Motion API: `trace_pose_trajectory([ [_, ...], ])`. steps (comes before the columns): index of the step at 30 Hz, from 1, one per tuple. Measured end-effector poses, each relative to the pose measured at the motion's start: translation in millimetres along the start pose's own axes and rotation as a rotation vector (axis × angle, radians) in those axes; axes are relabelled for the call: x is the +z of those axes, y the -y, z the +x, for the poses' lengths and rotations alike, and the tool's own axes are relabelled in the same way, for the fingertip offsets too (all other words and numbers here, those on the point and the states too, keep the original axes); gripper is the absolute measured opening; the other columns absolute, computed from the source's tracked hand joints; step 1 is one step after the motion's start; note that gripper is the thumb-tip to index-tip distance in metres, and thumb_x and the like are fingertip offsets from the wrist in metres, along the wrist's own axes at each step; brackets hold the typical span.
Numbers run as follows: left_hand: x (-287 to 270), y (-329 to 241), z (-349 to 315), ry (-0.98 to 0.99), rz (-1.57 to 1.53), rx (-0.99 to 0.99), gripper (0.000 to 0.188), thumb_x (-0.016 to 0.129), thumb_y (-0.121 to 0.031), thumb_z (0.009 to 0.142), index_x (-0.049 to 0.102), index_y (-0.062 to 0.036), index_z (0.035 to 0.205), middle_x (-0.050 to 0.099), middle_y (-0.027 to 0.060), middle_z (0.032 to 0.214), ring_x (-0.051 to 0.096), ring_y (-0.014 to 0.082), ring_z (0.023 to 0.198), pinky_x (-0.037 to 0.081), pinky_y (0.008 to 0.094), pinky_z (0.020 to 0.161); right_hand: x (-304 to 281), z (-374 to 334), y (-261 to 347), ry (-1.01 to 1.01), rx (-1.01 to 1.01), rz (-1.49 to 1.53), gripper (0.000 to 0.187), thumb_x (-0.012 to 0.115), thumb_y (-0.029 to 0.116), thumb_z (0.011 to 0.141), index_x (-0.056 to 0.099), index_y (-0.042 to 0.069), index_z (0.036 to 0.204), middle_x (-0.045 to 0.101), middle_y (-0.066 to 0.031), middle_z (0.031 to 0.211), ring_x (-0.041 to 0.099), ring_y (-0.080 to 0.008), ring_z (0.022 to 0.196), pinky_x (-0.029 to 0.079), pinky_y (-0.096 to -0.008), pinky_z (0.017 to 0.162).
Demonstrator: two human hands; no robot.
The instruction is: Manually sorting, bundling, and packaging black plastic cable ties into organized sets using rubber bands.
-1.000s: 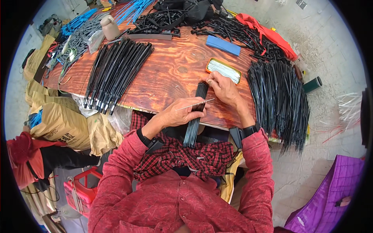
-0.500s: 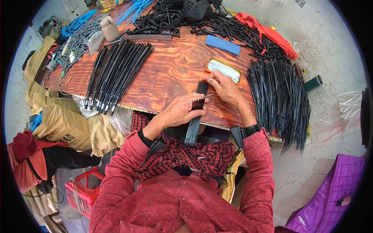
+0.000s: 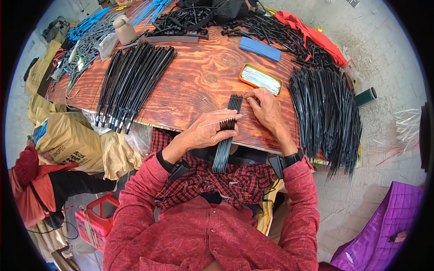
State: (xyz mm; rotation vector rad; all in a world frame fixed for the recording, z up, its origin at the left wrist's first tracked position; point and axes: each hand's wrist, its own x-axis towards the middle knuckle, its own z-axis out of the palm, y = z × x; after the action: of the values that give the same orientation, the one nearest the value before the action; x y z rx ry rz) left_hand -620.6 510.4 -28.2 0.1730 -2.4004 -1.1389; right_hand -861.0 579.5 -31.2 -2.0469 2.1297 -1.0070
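A flat row of thin black rods point(image 3: 222, 158) is gripped by my left hand point(image 3: 205, 130), closed around its middle with the thumb across the front. The rods lean, with their far ends over the table and their near ends above my lap. A thin pale stick point(image 3: 241, 116) lies crosswise over the rods at my left fingers. My right hand point(image 3: 267, 110) is closed just right of the rods' far ends, thumb and forefinger together. Whatever sits between those fingertips is too small to make out. Beyond my right hand stands an orange-rimmed tin point(image 3: 249, 84) of thin white sticks point(image 3: 262, 80).
Bundled black rods point(image 3: 135, 81) lie on the wooden table point(image 3: 190, 90) at left. A big heap of black strips point(image 3: 323, 117) overhangs its right edge. Farther back are a blue block point(image 3: 260, 49), a beige bottle point(image 3: 125, 30), black parts point(image 3: 181, 22) and red cloth point(image 3: 312, 36).
My right hand has shifted slightly right and nearer, its fingers more curled. My left hand and the rods have moved slightly left. The pale stick still crosses the rods.
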Motion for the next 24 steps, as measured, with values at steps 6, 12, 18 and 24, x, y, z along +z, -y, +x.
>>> trace_pose_trajectory([
  [6,1,2,-1,-0.033,0.023,0.013,0.015,0.073,-0.018,0.089,0.069,-0.0073,0.099,0.067,0.0101,0.131,0.057,0.0320,0.130,0.045,0.0441,0.110,6,2,6,-0.060,0.043,0.004,0.012,0.069,0.015,0.088,0.066,0.007,0.096,0.063,-0.0117,0.090,0.062,-0.0329,0.093,0.049,-0.0458,0.078],
  [12,2,7,2,-0.068,0.069,0.047,0.017,0.074,-0.018,0.088,0.070,-0.0062,0.099,0.067,0.0101,0.130,0.058,0.0312,0.129,0.046,0.0438,0.109,1,6,9,-0.053,0.035,-0.021,0.011,0.066,0.012,0.090,0.068,0.006,0.098,0.066,-0.0122,0.094,0.065,-0.0317,0.092,0.051,-0.0417,0.079],
  [18,0,-4,2,-0.082,0.015,0.025,0.019,0.075,-0.019,0.087,0.072,-0.0069,0.101,0.069,0.0083,0.128,0.058,0.0302,0.129,0.046,0.0434,0.109,10,4,3,-0.124,-0.008,0.006,0.008,0.067,0.012,0.088,0.066,0.006,0.093,0.062,-0.0126,0.088,0.061,-0.0340,0.091,0.048,-0.0455,0.078],
  [24,1,-2,-3,-0.063,0.018,-0.010,0.020,0.075,-0.021,0.087,0.072,-0.0071,0.102,0.069,0.0062,0.127,0.057,0.0298,0.130,0.045,0.0436,0.110,8,3,14,-0.106,-0.024,0.044,0.007,0.067,0.011,0.088,0.064,0.005,0.089,0.062,-0.0124,0.088,0.060,-0.0341,0.090,0.048,-0.0455,0.078],
])
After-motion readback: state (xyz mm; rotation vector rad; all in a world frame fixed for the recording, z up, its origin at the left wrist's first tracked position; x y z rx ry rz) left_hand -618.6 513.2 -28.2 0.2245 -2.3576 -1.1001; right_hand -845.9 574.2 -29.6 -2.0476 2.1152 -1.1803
